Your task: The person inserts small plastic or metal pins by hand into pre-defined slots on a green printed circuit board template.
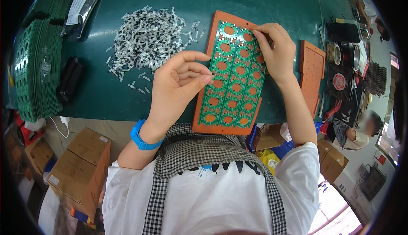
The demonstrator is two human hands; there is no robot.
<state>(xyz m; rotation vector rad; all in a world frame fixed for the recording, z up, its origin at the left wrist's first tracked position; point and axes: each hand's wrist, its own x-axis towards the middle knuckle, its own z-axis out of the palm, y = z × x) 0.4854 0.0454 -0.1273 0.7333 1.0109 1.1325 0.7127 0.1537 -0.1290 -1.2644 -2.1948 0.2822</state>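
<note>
One green circuit panel (pixel 233 75) lies on one orange jig plate (pixel 212 39), set on the dark green surface (pixel 263 1) right in front of the person. The panel carries three columns of ring-shaped boards with round openings; roughly eight rows show, though the hands cover some.

The left hand (pixel 176 86) hovers at the panel's left edge, thumb and forefinger pinched together on one small component (pixel 211 72), too tiny to make out further. The right hand (pixel 276 52) rests on the panel's upper right corner, fingers (pixel 260 37) pressed together onto the board; whether they grip anything there I cannot tell.

Left of the panel lies one loose heap of small clear-and-black components (pixel 148 37), too many to count. Farther left of the panel stands one fanned stack of green panels (pixel 36 69), with one black object (pixel 70 78) beside it and one silvery bag (pixel 83 10) above. Right of the panel lies a second orange jig plate (pixel 312 71); beyond it sit dark round containers (pixel 344 56), contents unclear. Below the surface edge, left of the panel, two cardboard boxes (pixel 83 167) stand closed.
</note>
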